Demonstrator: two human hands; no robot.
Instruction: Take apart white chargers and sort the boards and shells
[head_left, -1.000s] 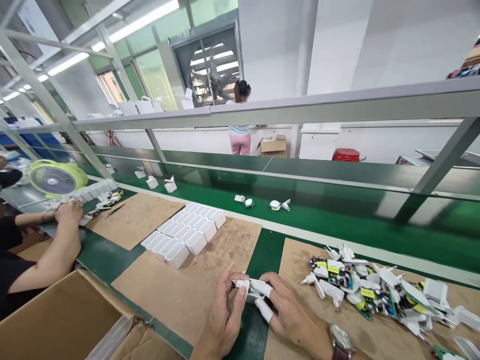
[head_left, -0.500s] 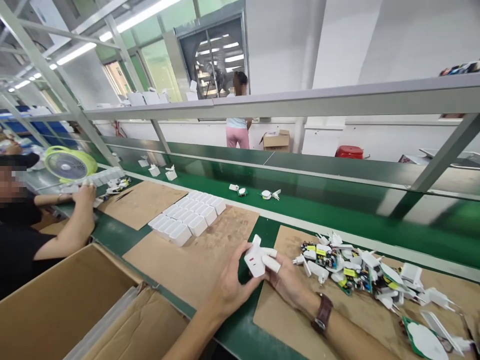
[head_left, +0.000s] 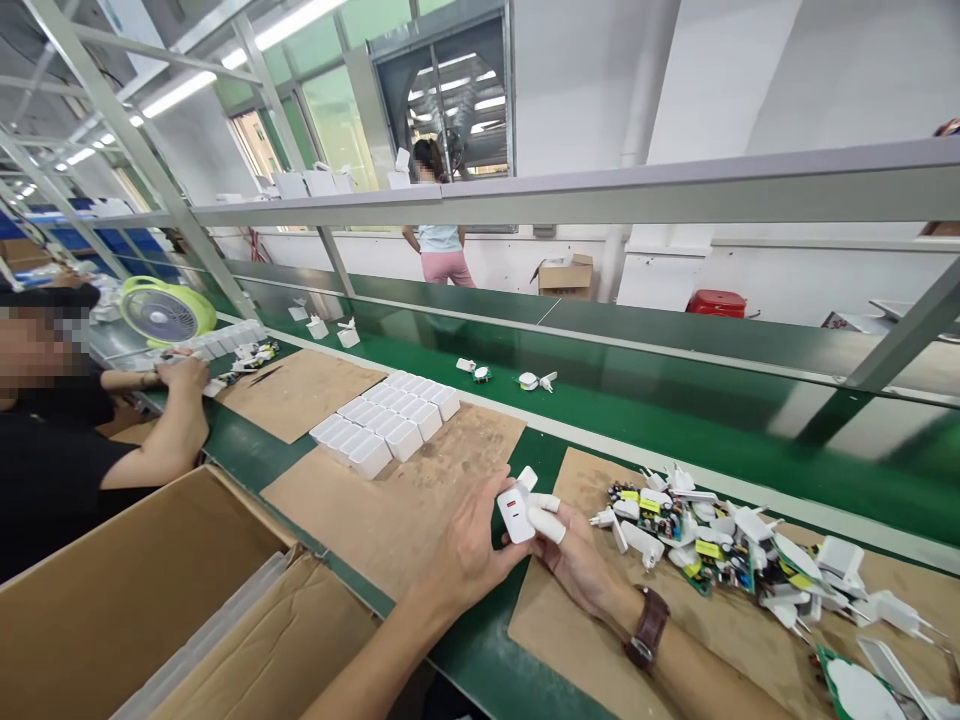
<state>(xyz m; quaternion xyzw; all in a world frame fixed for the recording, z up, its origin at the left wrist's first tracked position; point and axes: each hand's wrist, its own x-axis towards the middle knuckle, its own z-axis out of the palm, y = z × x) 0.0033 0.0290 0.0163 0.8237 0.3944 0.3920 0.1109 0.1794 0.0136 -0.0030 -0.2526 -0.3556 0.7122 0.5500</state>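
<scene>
Both my hands hold one white charger body (head_left: 516, 512) just above the green bench edge. My left hand (head_left: 469, 545) wraps it from the left, thumb on its face. My right hand (head_left: 574, 550), white cots on its fingertips and a brown watch at the wrist, pinches its right side. To the right, a heap of white plug parts and green circuit boards (head_left: 731, 555) lies on a cardboard sheet (head_left: 570, 630). A block of white charger shells (head_left: 390, 425) stands in rows on another cardboard sheet (head_left: 420, 500) to the left.
An open cardboard box (head_left: 135, 600) sits at lower left. A co-worker in black (head_left: 67, 440) works at the left beside a green fan (head_left: 159, 313). The green conveyor belt (head_left: 675, 420) carries a few loose parts (head_left: 529, 381). Another person (head_left: 435, 240) stands beyond the metal rail.
The charger went from flat between my fingers to upright with its face showing. My view swung left, and the person at the back stepped left.
</scene>
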